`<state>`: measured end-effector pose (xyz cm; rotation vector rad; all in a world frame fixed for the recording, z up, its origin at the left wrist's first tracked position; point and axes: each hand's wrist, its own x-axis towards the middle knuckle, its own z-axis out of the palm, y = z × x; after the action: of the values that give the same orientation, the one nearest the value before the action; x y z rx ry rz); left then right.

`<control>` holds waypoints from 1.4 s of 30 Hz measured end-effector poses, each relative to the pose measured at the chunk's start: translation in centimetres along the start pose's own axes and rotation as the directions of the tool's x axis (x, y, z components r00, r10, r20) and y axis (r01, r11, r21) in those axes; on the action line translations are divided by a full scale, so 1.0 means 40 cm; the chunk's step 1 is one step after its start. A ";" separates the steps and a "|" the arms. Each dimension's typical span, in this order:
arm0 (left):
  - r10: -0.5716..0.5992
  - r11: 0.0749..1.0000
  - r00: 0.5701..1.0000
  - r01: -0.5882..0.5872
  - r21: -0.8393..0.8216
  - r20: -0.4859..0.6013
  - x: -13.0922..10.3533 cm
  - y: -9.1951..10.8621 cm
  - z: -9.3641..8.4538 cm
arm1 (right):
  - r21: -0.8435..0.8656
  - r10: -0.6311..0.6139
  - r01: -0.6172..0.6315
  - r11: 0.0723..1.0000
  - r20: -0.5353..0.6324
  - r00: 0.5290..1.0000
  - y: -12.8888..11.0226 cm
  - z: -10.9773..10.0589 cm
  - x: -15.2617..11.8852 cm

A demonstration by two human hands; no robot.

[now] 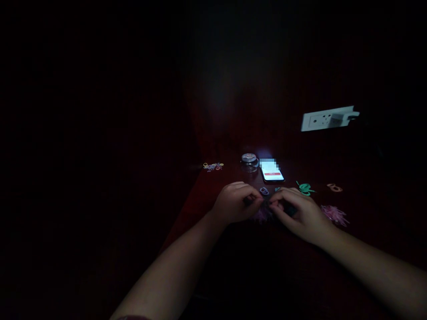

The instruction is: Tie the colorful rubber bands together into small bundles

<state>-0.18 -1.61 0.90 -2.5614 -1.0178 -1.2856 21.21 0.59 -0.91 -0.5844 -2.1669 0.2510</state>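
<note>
As a phone (272,170) glows, left hand (237,202) and right hand (300,214) nearly meet on its near side, fingers curled inward, grip too dark to tell, beside a purple bundle (262,215); left of the phone, past jar (249,164) and gap, bands (213,167) skirt the table's (196,213) edge.

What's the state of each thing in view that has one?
Left hand: fingertips pinched; anything held too dark to tell
Right hand: fingertips pinched; likewise unclear
Phone: screen lit
Jar: upright, lid appears on
Wall socket: something plugged in, right end
Green loops: loosely bunched
Pink strands: loose heap
Orange loops: lying loose
Purple pile: dim, partly hidden
Multicoloured loops: loosely clustered
</note>
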 end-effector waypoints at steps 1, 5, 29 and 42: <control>0.001 1.000 1.000 -0.001 0.001 -0.008 -0.001 -0.002 0.002 | -0.004 0.006 -0.006 1.000 0.000 1.000 0.000 0.001 -0.001; -0.002 1.000 1.000 0.002 -0.003 -0.018 -0.003 -0.008 0.014 | -0.014 0.012 -0.012 1.000 0.011 1.000 0.004 0.005 -0.005; 0.022 0.996 0.998 -0.017 -0.093 0.051 0.004 0.005 0.002 | 0.054 0.049 -0.049 0.997 0.006 0.999 -0.002 0.004 -0.001; 0.006 0.995 0.999 -0.001 -0.103 0.046 -0.001 -0.001 0.003 | 0.040 0.066 -0.066 0.997 -0.002 0.998 0.002 0.007 -0.002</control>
<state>-0.12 -1.56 0.78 -2.6800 -0.9794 -1.3169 21.07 0.61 -1.16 -0.6335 -2.1368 0.3280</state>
